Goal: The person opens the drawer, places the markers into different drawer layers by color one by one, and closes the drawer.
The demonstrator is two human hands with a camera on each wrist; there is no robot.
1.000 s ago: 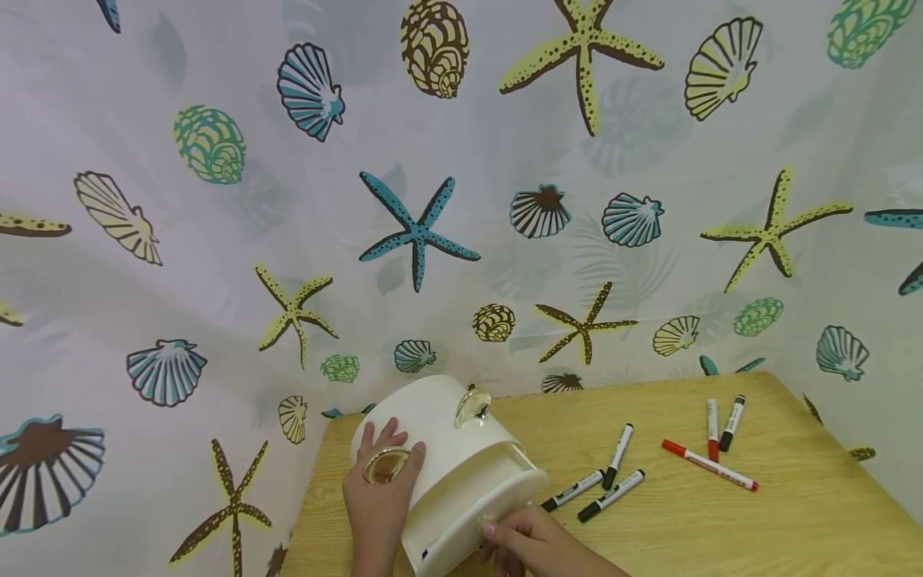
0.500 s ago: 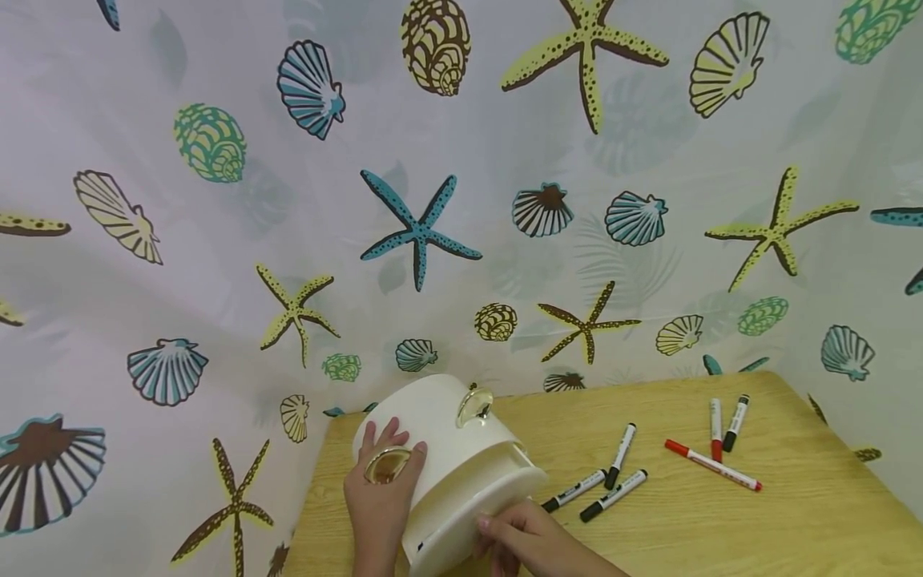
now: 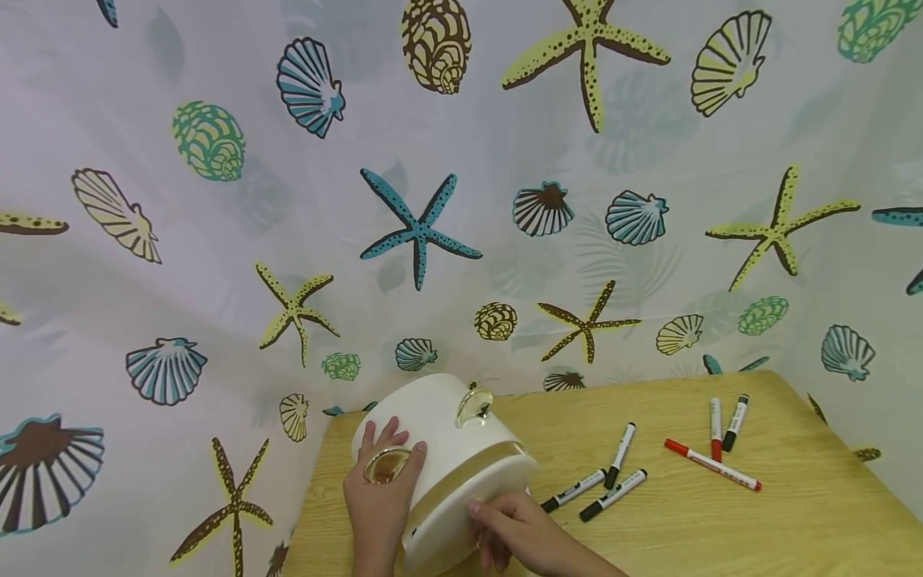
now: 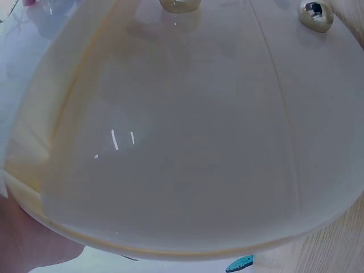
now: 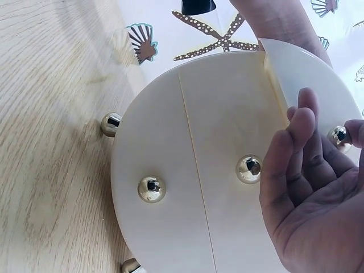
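Note:
A white round-fronted box with drawers [image 3: 433, 425] stands on the table in the head view. My left hand [image 3: 382, 497] rests on its curved top, fingers spread around a gold ring handle [image 3: 387, 465]. A second gold handle [image 3: 476, 406] sits farther back. My right hand [image 3: 512, 529] is at the front of the top drawer [image 5: 310, 74], which sticks out a little. In the right wrist view its thumb and a finger pinch the gold drawer knob [image 5: 340, 136], the other fingers loosely bent. Two further ball knobs [image 5: 152, 189] dot the lower drawer fronts.
Several black-capped markers [image 3: 613, 495] lie right of the box on the wooden table [image 3: 692, 545]. Farther right are a red marker [image 3: 712, 465] and two more markers [image 3: 735, 422]. Gold ball feet [image 5: 111, 124] support the box. A shell-and-starfish curtain [image 3: 461, 160] hangs behind the table.
The top drawer has slid inward and the gap behind its front has narrowed. My right hand has moved slightly left with it. My left hand stays in place on the box.

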